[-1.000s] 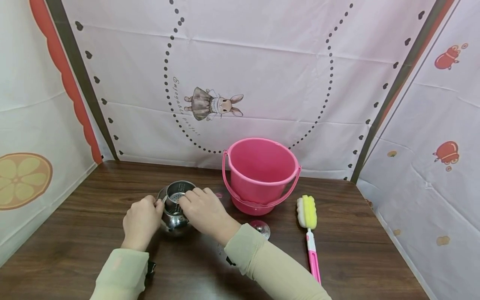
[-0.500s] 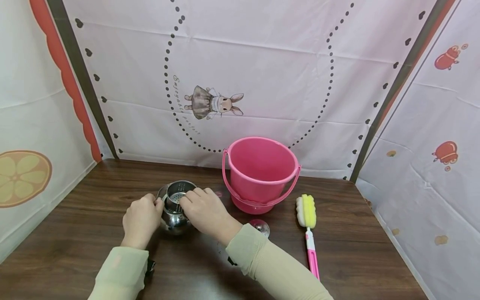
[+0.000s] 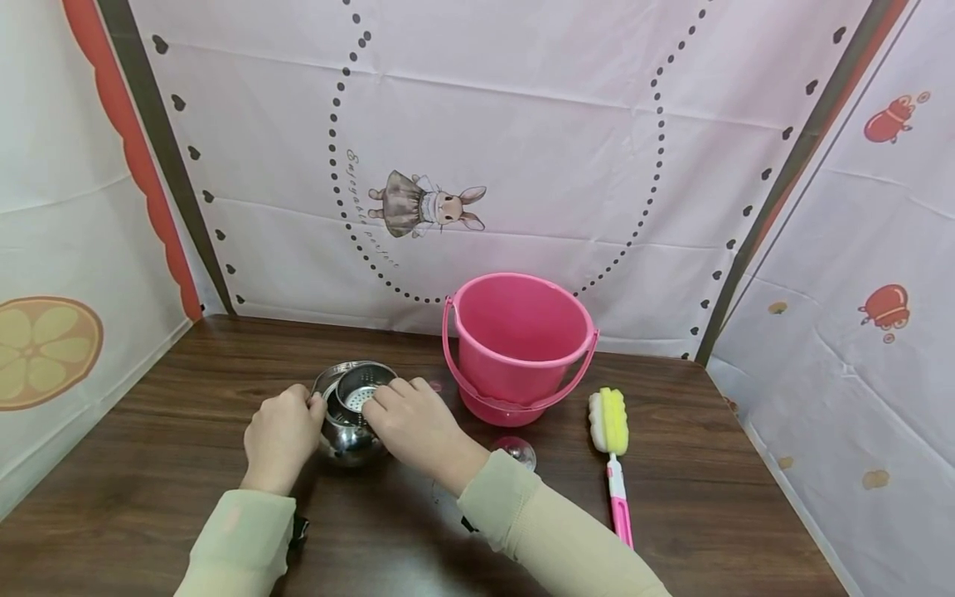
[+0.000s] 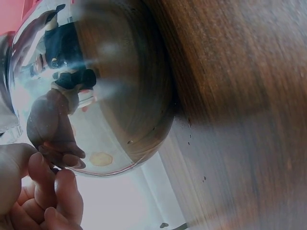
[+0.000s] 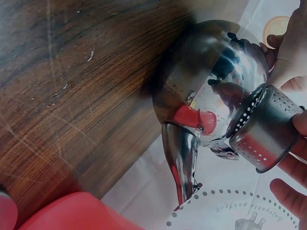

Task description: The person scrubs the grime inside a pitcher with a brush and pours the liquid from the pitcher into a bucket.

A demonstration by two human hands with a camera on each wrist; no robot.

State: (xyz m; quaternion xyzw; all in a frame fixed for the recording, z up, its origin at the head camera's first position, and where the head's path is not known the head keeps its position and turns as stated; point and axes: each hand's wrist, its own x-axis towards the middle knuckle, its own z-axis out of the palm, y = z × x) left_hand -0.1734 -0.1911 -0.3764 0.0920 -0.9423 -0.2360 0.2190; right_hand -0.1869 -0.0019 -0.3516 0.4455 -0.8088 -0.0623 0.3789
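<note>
A shiny round metal teapot point(image 3: 351, 446) stands on the table, its spout point(image 5: 180, 160) visible in the right wrist view. At its left side, my left hand point(image 3: 282, 435) pinches the pot near the rim with curled fingers; the exact grip point is hidden. My right hand point(image 3: 418, 429) holds a perforated metal tea strainer point(image 3: 361, 393) by its right edge, thumb and fingers on its wall. The strainer point(image 5: 268, 132) is tilted over the pot's mouth, and part of the opening shows to its left.
A pink bucket point(image 3: 500, 381) with its handle down stands at the back, right of the teapot. Before it lies a round clear lid point(image 3: 520, 453), partly behind my right sleeve. Further right is a sponge brush point(image 3: 615, 423) with a pink handle. Patterned cloth walls point(image 3: 552, 166) enclose the table.
My right hand has shifted slightly right with the tea strainer, and more of the teapot's mouth shows. The left hand and teapot stay about where they were.
</note>
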